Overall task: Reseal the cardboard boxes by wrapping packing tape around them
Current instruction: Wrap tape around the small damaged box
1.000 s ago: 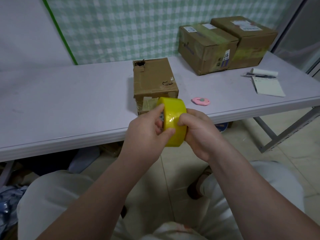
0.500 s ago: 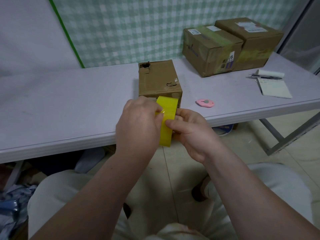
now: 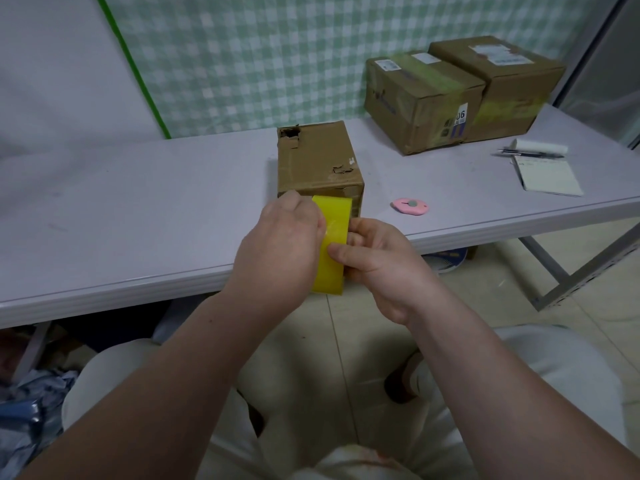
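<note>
In the head view, a person sits at a pale table (image 3: 138, 209) and holds a yellow tape roll (image 3: 331, 244) in both hands, edge-on to the camera. The roll is in the air at the table's near edge, and its top overlaps the front of the near box (image 3: 317, 161) in the picture. Whether tape and box touch cannot be told. The left hand (image 3: 277, 251) is curled round the roll's left side with its back to the camera, so its fingertips are hidden. The right hand (image 3: 377, 268) grips the roll from the right, with the thumb pressed on the yellow outer band and the fingers bent round behind it. The near box stands upright near the table's front edge; its top is torn at the back left corner and scuffed near the right front. A pink cutter (image 3: 410, 206) lies just right of it on the table. Well apart, at the back right, two larger boxes stand side by side and touching: the left box (image 3: 419, 102) carries a strip of tape over its top and a label on its side, and the right box (image 3: 498, 84) has a label on top. In front of them lies a notepad (image 3: 547, 176) with a pen (image 3: 530, 154) just behind it. A green checked cloth (image 3: 242, 57) hangs behind the table.
</note>
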The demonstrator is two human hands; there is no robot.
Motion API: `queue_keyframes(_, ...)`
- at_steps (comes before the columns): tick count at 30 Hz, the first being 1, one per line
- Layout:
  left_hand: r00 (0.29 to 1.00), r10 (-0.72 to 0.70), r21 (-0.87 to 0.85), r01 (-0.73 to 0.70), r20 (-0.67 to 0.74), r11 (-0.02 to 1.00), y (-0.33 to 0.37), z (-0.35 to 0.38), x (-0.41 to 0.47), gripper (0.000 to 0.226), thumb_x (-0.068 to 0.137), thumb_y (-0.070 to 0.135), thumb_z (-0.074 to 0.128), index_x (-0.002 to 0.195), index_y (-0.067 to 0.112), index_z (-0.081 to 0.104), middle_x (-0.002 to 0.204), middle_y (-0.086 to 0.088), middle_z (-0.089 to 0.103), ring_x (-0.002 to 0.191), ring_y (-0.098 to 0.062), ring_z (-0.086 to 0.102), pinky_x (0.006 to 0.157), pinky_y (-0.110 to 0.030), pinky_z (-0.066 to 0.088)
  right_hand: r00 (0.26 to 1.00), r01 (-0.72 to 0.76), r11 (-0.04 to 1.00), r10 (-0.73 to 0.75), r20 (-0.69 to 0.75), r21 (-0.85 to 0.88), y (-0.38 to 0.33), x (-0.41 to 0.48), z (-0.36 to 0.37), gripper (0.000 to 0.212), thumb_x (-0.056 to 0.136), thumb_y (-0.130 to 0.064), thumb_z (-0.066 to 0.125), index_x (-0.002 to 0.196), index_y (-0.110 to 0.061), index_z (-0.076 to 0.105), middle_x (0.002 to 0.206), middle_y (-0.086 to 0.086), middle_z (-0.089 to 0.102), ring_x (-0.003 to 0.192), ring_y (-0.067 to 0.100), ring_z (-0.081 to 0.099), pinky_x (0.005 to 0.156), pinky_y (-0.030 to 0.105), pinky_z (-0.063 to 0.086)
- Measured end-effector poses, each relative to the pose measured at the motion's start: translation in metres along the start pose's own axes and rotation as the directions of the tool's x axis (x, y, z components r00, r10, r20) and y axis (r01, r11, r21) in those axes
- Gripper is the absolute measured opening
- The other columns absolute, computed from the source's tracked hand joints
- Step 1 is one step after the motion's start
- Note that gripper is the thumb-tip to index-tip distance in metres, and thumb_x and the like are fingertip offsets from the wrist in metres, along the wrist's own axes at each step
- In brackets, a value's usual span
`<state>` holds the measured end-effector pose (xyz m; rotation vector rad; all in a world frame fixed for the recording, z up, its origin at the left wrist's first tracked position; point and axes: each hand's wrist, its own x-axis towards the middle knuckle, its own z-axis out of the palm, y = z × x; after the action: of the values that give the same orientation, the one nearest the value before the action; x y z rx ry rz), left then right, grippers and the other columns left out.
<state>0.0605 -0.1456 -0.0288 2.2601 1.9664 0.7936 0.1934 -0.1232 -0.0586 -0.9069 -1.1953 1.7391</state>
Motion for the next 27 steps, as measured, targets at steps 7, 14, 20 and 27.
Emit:
queue_keyframes(7, 0.984, 0.167, -0.006, -0.167, -0.068, 0.986, -0.007, 0.005, -0.001, 0.009, 0.09, 0.006, 0.055, 0.084, 0.012, 0.054, 0.086, -0.003, 0.046, 0.08, -0.019, 0.044, 0.061, -0.036, 0.042, 1.0, 0.016, 1.0, -0.016, -0.01, -0.009, -0.006, 0.002, 0.0, 0.025, 0.092, 0.004, 0.052, 0.117, 0.0, 0.057, 0.078, 0.001, 0.069, 0.073, 0.011, 0.066, 0.071, 0.029, 0.055)
queue_keyframes(14, 0.984, 0.177, -0.132, -0.179, -0.026, 0.975, -0.013, -0.003, 0.008, 0.005, 0.091, 0.018, 0.053, 0.095, 0.019, 0.05, 0.088, 0.005, 0.048, 0.077, -0.012, 0.044, 0.068, -0.027, 0.033, 0.999, 0.025, 0.999, -0.025, 0.02, -0.02, -0.007, 0.003, -0.001, 0.027, 0.094, -0.001, 0.052, 0.12, -0.002, 0.058, 0.092, 0.007, 0.069, 0.083, 0.015, 0.067, 0.074, 0.029, 0.057)
queue_keyframes(20, 0.974, 0.226, -0.108, -0.223, 0.009, 0.969, -0.012, -0.006, 0.016, 0.004, 0.087, 0.012, 0.062, 0.089, 0.011, 0.065, 0.083, -0.001, 0.055, 0.073, -0.011, 0.047, 0.066, -0.023, 0.037, 0.996, 0.017, 0.993, -0.007, 0.087, -0.115, -0.006, 0.004, -0.011, 0.038, 0.086, 0.006, 0.06, 0.121, -0.009, 0.056, 0.096, 0.004, 0.068, 0.09, 0.015, 0.065, 0.074, 0.028, 0.056)
queue_keyframes(27, 0.999, 0.028, -0.336, -0.032, -0.018, 0.941, -0.018, -0.003, 0.027, 0.016, 0.089, 0.013, 0.059, 0.078, 0.023, 0.056, 0.075, 0.009, 0.053, 0.068, -0.003, 0.049, 0.066, -0.012, 0.04, 0.997, -0.01, 0.951, 0.033, 0.069, -0.31, -0.003, -0.001, -0.02, 0.02, 0.088, -0.013, 0.064, 0.108, -0.013, 0.062, 0.088, -0.006, 0.068, 0.08, 0.004, 0.063, 0.07, 0.019, 0.05)
